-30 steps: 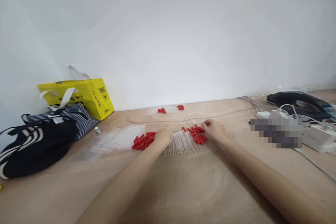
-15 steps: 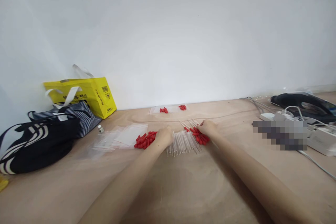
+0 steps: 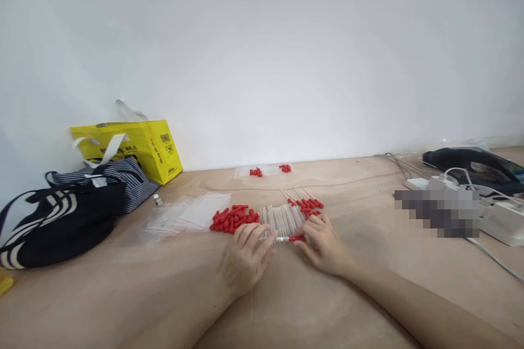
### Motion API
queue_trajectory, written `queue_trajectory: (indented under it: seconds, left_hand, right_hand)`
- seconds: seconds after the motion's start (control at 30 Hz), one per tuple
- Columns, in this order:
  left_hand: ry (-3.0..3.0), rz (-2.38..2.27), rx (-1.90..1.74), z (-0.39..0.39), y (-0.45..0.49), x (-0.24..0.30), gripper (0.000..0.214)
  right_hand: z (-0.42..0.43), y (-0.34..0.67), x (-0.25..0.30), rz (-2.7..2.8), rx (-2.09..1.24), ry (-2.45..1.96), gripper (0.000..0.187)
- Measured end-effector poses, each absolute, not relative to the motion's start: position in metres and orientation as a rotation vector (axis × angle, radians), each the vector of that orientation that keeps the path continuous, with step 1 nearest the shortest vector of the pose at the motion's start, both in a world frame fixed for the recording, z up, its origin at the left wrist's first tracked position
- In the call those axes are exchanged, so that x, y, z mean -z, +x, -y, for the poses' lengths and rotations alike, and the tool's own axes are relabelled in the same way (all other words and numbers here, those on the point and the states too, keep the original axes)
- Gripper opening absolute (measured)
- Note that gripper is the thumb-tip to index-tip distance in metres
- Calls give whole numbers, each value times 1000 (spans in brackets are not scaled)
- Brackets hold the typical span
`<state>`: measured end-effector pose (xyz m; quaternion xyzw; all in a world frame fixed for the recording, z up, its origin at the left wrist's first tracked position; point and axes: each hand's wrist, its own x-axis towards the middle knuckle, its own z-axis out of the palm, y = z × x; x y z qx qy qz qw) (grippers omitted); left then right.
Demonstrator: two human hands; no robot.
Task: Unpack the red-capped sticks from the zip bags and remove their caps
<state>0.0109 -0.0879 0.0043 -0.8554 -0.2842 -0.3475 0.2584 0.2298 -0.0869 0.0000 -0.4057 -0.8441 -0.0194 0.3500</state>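
Note:
A row of clear glass dropper tubes lies on the wooden table, with a pile of red rubber bulbs to its left and another pile of red bulbs at its right. Just in front of the row, my left hand and my right hand meet on one dropper. My left fingers pinch its clear tube. My right fingers pinch its red bulb end.
Clear plastic bags lie left of the bulbs. A yellow bag, a striped bag and a black bag stand at the left. A power strip with cables sits at the right. More red bulbs lie near the wall.
Both hands pulled back toward me from the piles and came together in front of the tube row, now holding one tube and a red bulb between them.

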Motion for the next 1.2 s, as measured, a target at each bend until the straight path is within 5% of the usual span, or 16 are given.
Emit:
queue_trajectory:
  seconds: [0.67,1.2]
  left_hand:
    - [-2392,792,793,81,24,-2,20]
    - [-2402,757,845,84,22,-2,19]
  right_hand:
    - [89,216,12,2199,254,-910,18]
    - [97,223,4,2255,98,-850,18]
